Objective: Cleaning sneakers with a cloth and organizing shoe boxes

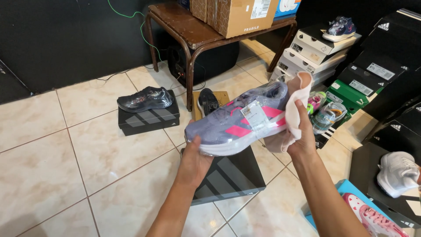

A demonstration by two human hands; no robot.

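Your left hand (195, 160) is cupping the toe of a plastic-wrapped purple shoe (239, 120) from below, holding it above a dark box (232, 177) on the tile floor (66, 166). Your right hand (302, 136) is gripping a pale cloth (298, 98) against the heel. Farther left, another wrapped shoe (145, 99) is resting on a black box (149, 119); beyond, a brown table (184, 26) is carrying cartons (239, 15).

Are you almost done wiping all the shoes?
Not yet. The left hand holds up a purple and pink shoe in clear wrap, and the right hand presses a pale cloth to its heel. A dark shoe already sits wrapped on a black box. The white shoe and several others nearby wait untouched.
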